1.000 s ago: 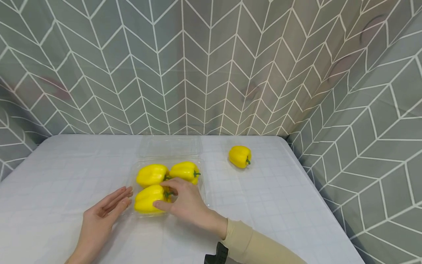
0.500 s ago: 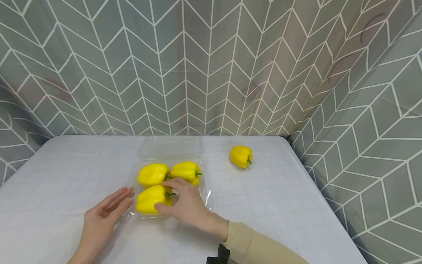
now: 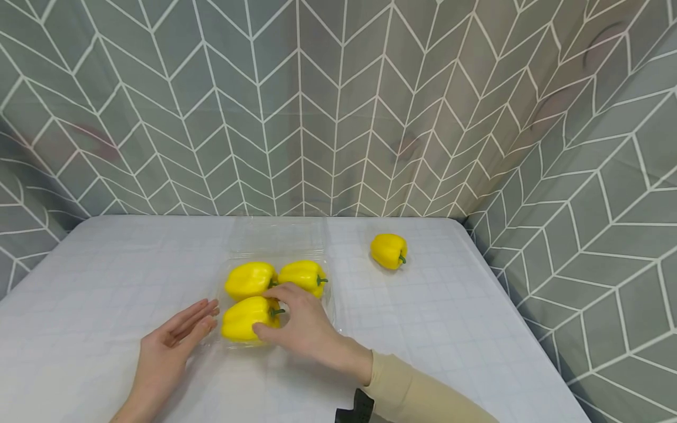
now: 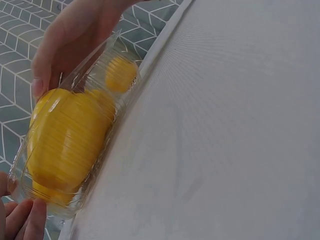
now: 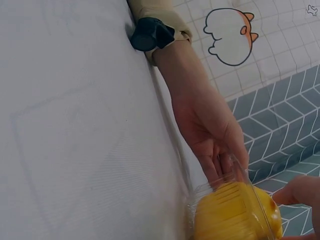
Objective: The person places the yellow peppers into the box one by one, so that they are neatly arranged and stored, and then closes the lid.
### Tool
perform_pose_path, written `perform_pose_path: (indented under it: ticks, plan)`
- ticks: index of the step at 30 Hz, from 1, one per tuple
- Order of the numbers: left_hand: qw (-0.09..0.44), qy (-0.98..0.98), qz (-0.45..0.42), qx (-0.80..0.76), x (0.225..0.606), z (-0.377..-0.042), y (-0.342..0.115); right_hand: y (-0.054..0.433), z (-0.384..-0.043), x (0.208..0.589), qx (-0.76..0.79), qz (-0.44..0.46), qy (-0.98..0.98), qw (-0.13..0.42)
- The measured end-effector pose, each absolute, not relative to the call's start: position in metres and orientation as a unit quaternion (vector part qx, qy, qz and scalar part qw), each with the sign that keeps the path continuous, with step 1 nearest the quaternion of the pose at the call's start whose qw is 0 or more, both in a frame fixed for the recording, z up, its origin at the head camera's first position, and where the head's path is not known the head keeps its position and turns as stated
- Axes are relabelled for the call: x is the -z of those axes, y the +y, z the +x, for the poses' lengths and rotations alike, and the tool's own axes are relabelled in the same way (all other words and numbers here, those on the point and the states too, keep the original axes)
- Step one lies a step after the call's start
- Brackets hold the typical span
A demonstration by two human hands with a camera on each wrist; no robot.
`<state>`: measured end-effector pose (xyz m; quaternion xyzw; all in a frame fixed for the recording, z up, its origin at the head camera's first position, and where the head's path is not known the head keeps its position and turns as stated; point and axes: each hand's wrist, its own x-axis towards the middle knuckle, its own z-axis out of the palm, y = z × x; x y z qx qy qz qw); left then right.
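Front pepper (image 3: 244,320) sits in the clear box (image 3: 291,255), pinched near one end by our right hand (image 3: 301,323); our left hand (image 3: 174,338), fingers straight, flanks the box. Pushing unevenly, we could slide it.

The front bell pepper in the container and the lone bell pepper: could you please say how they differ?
The front bell pepper sits in the clear plastic container, while the lone bell pepper lies on the white tablecloth. The right hand touches the front one; no hand touches the lone one. Both are yellow with green stems.
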<state>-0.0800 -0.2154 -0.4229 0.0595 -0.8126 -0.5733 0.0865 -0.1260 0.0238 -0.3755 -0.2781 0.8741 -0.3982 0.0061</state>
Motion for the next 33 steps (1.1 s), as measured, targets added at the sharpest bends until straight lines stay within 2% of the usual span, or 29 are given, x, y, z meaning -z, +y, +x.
perform_pose_path:
  ticks: [10, 22, 33]
  plan:
    - [0.090, -0.812, 0.054, 0.574, 0.423, -0.080, -0.215, 0.033, -0.125, 0.373, 0.392, -0.297, 0.871, 0.006]
    - [0.084, -0.809, 0.048, 0.580, 0.422, -0.079, -0.216, 0.055, -0.127, 0.376, 0.456, -0.297, 0.839, 0.008]
    - [0.082, -0.805, 0.044, 0.586, 0.422, -0.079, -0.218, 0.073, -0.131, 0.381, 0.472, -0.284, 0.834, -0.033]
